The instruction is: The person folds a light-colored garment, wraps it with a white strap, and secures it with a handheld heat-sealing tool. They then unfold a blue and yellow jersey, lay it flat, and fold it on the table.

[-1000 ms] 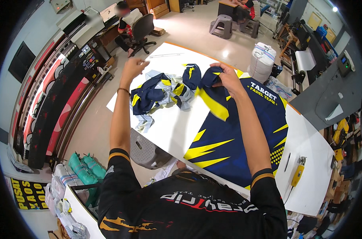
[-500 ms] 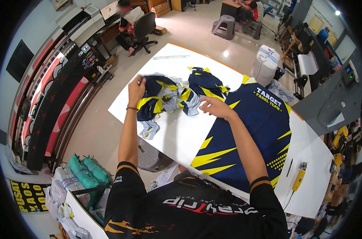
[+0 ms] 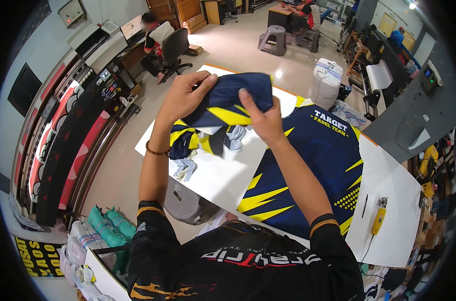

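Observation:
A navy and yellow piece of fabric (image 3: 238,94) is held up above the white table, stretched between my two hands. My left hand (image 3: 189,96) pinches its left edge between thumb and fingers. On the right side, my right hand (image 3: 262,118) grips it with the thumb in front and the fingers behind, hidden. Beneath and to the left lies a crumpled heap of navy, yellow and pale grey fabric scraps (image 3: 184,142), partly covered by the raised piece. A large navy jersey panel (image 3: 313,165) with yellow spikes and printed lettering lies flat right of my hands.
On the white table (image 3: 391,180), a yellow-handled corded tool (image 3: 377,223) lies beside a thin black stick (image 3: 365,205). A grey stool (image 3: 185,200) stands at the near edge. A wide printer (image 3: 62,145) runs along the left. Two people sit farther back. A white wrapped bundle (image 3: 325,83) stands beyond the table.
The navy and yellow piece has been lifted off the heap and spread out. My right hand has moved up and left and taken hold of it; my left hand has moved slightly up and right.

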Tool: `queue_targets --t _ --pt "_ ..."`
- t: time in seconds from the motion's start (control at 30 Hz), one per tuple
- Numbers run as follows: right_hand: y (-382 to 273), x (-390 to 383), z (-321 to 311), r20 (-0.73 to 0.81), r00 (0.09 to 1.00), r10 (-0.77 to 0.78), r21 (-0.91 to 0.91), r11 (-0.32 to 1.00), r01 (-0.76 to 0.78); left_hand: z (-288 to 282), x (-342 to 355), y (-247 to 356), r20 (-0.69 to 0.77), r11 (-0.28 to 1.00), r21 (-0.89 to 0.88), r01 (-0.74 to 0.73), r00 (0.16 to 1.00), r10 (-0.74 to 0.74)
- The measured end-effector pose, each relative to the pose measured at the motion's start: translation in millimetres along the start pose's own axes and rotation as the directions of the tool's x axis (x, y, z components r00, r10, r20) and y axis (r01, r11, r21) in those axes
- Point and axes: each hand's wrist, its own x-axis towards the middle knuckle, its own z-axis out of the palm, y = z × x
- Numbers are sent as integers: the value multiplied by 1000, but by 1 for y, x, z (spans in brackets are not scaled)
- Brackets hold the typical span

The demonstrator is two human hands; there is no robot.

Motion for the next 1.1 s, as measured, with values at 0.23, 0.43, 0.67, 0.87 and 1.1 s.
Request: queue_targets --t 0.23,0.43,0.67,0.87,1.1 --pt "-77 16 -56 -138 988 63 290 957 -21 14 4 30 230 985 -69 -158 958 170" --pt "-122 10 -105 -162 983 87 333 943 -29 62 13 40 326 965 -253 -75 932 158" --pt "-104 -13 -151 -163 972 171 -60 981 -183 190 -34 -47 550 996 83 30 832 -71" --pt "-16 -53 -184 73 939 336 -571 786 -237 303 -168 -145 601 825 514 234 589 -541" --pt "119 -94 -151 327 697 638 -633 696 -340 283 -151 -126 294 854 -197 481 860 -417"
